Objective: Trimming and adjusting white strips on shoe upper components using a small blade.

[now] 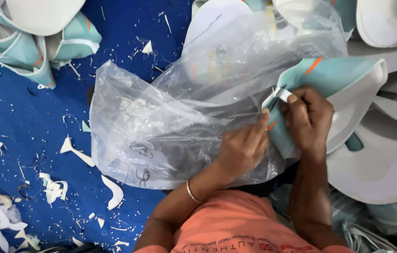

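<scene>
Two hands are shown working one teal-and-white foam piece [334, 89], which lies at about two o'clock from the frame's centre, its lower edge drawn toward the body. A thin white strip [280, 93] at that edge is pinched between the fingertips of the right hand [308, 119]; whether a small tool is also gripped cannot be told. The left hand [243, 147] is closed on the piece at its near edge, at eight o'clock from the right hand, apparently to steady it so that the edge stays taut. A metal bangle [191, 192] is worn on the left wrist. A crumpled clear plastic bag [161, 122] is spread beneath the left hand and extends toward nine o'clock. White curved foam pieces [381, 164] are stacked at three to four o'clock, within reach. More teal pieces [34, 47] are heaped at ten o'clock. White offcuts [53, 187] are scattered over the blue floor [20, 117] at seven to eight o'clock.
</scene>
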